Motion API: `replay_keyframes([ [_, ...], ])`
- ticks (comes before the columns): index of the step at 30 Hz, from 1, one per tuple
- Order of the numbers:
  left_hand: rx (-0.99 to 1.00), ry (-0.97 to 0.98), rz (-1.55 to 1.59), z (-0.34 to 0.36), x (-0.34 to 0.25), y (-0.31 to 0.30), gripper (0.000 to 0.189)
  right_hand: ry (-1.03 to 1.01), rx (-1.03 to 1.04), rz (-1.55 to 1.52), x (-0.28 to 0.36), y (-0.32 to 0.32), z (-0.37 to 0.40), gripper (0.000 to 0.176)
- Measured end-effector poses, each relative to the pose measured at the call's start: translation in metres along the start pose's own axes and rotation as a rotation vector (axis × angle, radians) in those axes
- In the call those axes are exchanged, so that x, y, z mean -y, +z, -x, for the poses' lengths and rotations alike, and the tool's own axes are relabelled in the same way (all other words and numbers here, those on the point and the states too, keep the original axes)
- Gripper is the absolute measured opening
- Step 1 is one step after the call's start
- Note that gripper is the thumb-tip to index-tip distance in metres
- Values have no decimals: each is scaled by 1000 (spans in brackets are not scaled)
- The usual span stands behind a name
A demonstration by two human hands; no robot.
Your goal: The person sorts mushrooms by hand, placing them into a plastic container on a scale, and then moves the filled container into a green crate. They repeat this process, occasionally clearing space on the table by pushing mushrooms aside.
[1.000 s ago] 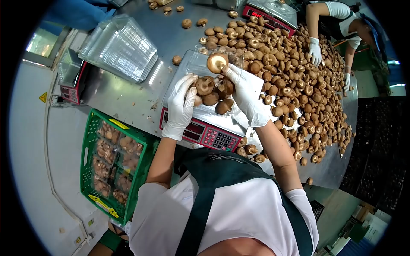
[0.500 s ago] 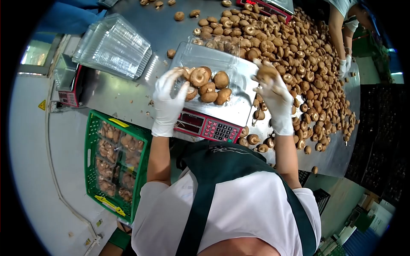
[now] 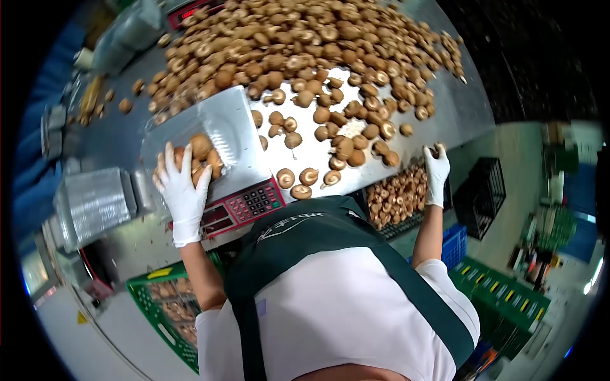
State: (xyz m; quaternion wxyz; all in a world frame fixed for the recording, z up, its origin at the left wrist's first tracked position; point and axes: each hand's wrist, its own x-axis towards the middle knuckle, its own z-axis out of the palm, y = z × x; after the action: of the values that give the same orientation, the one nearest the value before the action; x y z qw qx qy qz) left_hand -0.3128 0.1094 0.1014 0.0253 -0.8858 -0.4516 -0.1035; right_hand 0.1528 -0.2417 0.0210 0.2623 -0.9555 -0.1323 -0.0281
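Observation:
My left hand (image 3: 182, 193), in a white glove, lies with fingers spread on the brown mushrooms (image 3: 201, 147) in a clear plastic tray (image 3: 225, 166). The tray sits on the steel plate of a red-framed scale (image 3: 244, 141). My right hand (image 3: 437, 173), also gloved, is out at the far right beside a dark crate (image 3: 406, 225) of smaller mushrooms (image 3: 397, 195). Its fingertips are closed on a brown mushroom (image 3: 434, 151), mostly hidden by the fingers.
A large heap of mushrooms (image 3: 305, 44) covers the back of the steel table (image 3: 467, 105), with loose ones nearer me. Stacked clear trays (image 3: 95, 206) stand at the left. Below is a green crate (image 3: 166, 330) of packed trays; a black crate (image 3: 480, 197) stands at right.
The view has turned to the right. My right hand has moved from beside the scale out over the table's right front edge to the dark crate. My left hand stays at the tray.

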Motion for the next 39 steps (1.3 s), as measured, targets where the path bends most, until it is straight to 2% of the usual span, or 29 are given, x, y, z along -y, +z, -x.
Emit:
replay_keyframes([
  [1,2,38,7,-1,-6,2,55,-53,-67,120,5,-6,7,43],
  [3,-23,-30,-43,-3,-18,5,56,43,-37,92,23,-11,21,43],
  [5,-24,-25,-67,-6,-28,10,57,-46,-32,-83,6,21,22,38],
  [7,-21,-91,-33,-8,-37,10,58,-107,7,-149,43,27,32,34],
  [9,-13,-110,5,-9,-45,5,59,-206,120,-94,66,39,30,33],
  [11,-100,-119,127,-10,-53,-3,58,-340,187,44,88,44,27,36],
  [13,-168,-86,83,-11,-75,-17,54,-532,275,-46,108,47,22,44],
  [15,-269,57,424,-14,-93,-20,46,-692,405,182,121,56,17,56],
  [16,-291,103,487,-12,-110,-18,39,-734,454,285,125,62,16,57],
  [17,-209,122,550,-10,-126,-17,37,-752,481,317,131,63,14,46],
  [19,-23,212,717,-3,-153,2,33,-807,445,309,128,74,8,37],
  [20,162,215,665,6,-166,11,31,-798,469,309,128,76,7,36],
  [21,227,330,531,14,-173,29,37,-791,491,312,129,74,7,36],
  [23,442,388,473,22,-192,45,37,-877,489,279,128,66,7,33],
  [25,490,445,466,30,-193,75,33,-941,506,248,117,67,6,33],
  [29,630,347,507,23,-198,83,30,-1006,538,200,103,59,3,35],
  [32,728,331,402,21,-203,74,32,-833,453,-299,90,63,0,39],
  [33,723,330,402,23,-200,73,32,-435,778,-350,106,39,-2,37],
  [35,634,329,425,31,-190,69,35,-132,954,-613,97,38,-6,34],
  [36,689,302,428,32,-186,66,37,-130,950,-618,91,43,-6,34],
  [38,677,290,412,37,-186,68,36,255,1051,-1349,75,53,-3,35],
  [39,665,272,401,39,-187,69,35,372,1087,-1601,87,41,4,39],
])
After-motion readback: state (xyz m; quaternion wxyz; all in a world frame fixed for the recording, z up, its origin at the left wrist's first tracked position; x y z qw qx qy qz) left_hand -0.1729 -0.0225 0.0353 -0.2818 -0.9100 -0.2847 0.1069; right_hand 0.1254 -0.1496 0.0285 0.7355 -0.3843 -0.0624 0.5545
